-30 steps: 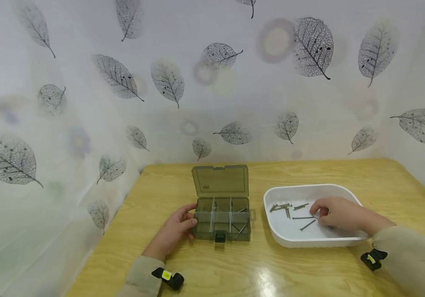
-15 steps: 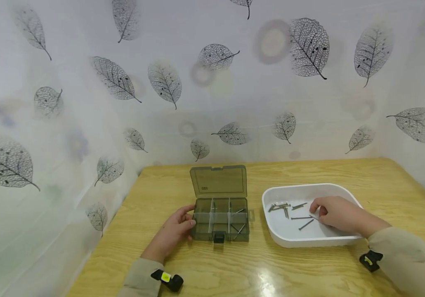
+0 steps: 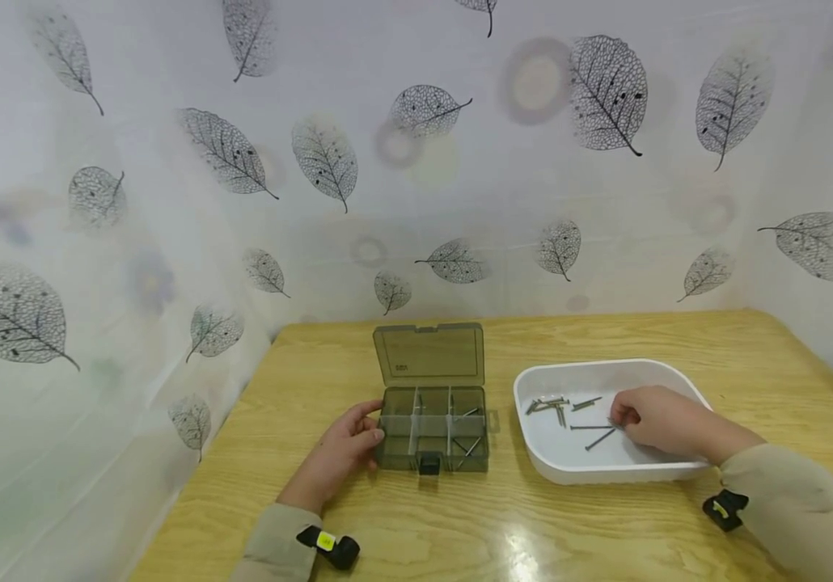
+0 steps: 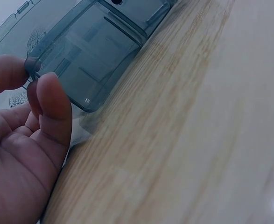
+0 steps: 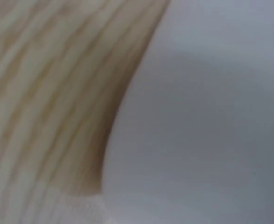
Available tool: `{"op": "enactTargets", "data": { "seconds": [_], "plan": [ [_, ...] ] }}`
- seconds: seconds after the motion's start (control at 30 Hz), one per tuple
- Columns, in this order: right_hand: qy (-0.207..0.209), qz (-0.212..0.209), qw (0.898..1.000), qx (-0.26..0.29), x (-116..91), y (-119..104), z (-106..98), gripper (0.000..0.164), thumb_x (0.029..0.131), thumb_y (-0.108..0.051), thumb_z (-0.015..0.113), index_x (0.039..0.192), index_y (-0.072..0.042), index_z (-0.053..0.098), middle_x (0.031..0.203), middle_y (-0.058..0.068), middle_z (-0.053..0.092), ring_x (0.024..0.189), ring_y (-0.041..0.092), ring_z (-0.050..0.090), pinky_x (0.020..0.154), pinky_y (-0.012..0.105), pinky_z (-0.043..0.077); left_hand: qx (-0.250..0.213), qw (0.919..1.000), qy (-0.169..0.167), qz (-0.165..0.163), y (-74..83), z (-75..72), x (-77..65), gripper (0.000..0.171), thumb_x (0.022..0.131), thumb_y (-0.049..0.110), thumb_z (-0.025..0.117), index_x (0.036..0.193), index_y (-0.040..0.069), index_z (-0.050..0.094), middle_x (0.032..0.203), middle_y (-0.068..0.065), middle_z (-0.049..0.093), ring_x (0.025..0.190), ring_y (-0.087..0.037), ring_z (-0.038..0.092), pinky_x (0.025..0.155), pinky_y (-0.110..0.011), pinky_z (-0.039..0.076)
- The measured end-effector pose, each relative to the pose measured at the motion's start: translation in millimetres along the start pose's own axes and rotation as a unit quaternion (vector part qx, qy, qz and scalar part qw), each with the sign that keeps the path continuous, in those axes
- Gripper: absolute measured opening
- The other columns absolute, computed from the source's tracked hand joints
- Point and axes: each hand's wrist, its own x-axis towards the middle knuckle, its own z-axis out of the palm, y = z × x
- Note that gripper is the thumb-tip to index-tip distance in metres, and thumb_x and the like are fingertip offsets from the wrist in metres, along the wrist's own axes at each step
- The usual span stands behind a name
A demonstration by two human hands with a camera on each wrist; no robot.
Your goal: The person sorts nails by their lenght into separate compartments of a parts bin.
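Reaching into the white tray (image 3: 558, 464), the right hand (image 3: 660, 420) worked among loose nails.

Its fingers were bent down with little gap, the tips hidden, so whether they gripped anything could not be told. Two long nails (image 3: 601, 440) lay on the tray floor, their ends close together beside that hand; short screws (image 3: 560, 415) bunched farther left. Good picking probably called for parting the pair and pinching one alone near its middle, without raking the screws. The left hand (image 3: 344, 446) pinched the left wall of the open organizer box (image 3: 396, 461) on the table (image 3: 431, 525), a sensible hold for keeping it from sliding.
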Motion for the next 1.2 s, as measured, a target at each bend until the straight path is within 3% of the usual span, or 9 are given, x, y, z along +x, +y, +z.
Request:
{"op": "enactTargets", "data": {
  "seconds": [0.13,0.4,0.83,1.0,1.2],
  "plan": [
    [0.000,-0.005,1.000,0.031,-1.7,-1.1,-3.4,0.020,0.085,-0.003,0.064,0.092,-0.021,0.070,0.083,-0.010,0.059,0.078,0.011,0.051,0.069,0.029,0.042,-0.003,1.0000,0.000,-0.003,-0.9,-0.5,0.1,0.057,0.103,0.010,0.059,0.155,0.005,0.035,0.110,-0.014,0.047,0.084,-0.022,0.050,0.067,-0.034,0.055],
    [-0.008,-0.056,0.992,0.113,-3.7,-8.4,-17.2,0.016,0.094,-0.005,0.062,0.106,-0.011,0.069,0.077,-0.006,0.059,0.068,0.006,0.053,0.063,0.026,0.046,-0.002,1.0000,0.001,-0.002,-0.7,-0.4,1.3,0.057,0.103,0.011,0.059,0.155,0.005,0.035,0.110,-0.014,0.047,0.083,-0.022,0.050,0.067,-0.034,0.055],
    [-0.015,-0.083,0.979,0.187,9.1,-55.5,-14.6,0.023,0.102,-0.010,0.058,0.123,-0.008,0.066,0.082,0.007,0.061,0.071,0.016,0.061,0.064,0.031,0.055,-0.002,1.0000,0.003,-0.002,-1.5,-0.2,0.5,0.056,0.103,0.008,0.057,0.155,0.005,0.035,0.111,-0.014,0.047,0.084,-0.023,0.051,0.067,-0.033,0.055],
    [-0.006,-0.106,0.977,0.187,19.4,-83.4,-8.1,0.021,0.101,-0.010,0.059,0.119,-0.014,0.067,0.076,-0.001,0.058,0.063,0.011,0.053,0.056,0.029,0.050,-0.003,1.0000,0.003,-0.004,-1.2,-0.3,0.1,0.056,0.103,0.008,0.057,0.154,0.005,0.035,0.111,-0.015,0.047,0.084,-0.022,0.051,0.067,-0.033,0.055],
    [0.009,-0.117,0.982,0.150,33.0,-114.2,-3.8,0.023,0.101,-0.011,0.057,0.121,-0.019,0.068,0.075,-0.007,0.057,0.059,0.009,0.049,0.053,0.030,0.046,-0.003,1.0000,0.003,-0.003,-0.3,0.5,-0.2,0.056,0.103,0.008,0.057,0.154,0.005,0.035,0.111,-0.014,0.047,0.084,-0.023,0.051,0.066,-0.033,0.055]
  ]
}}
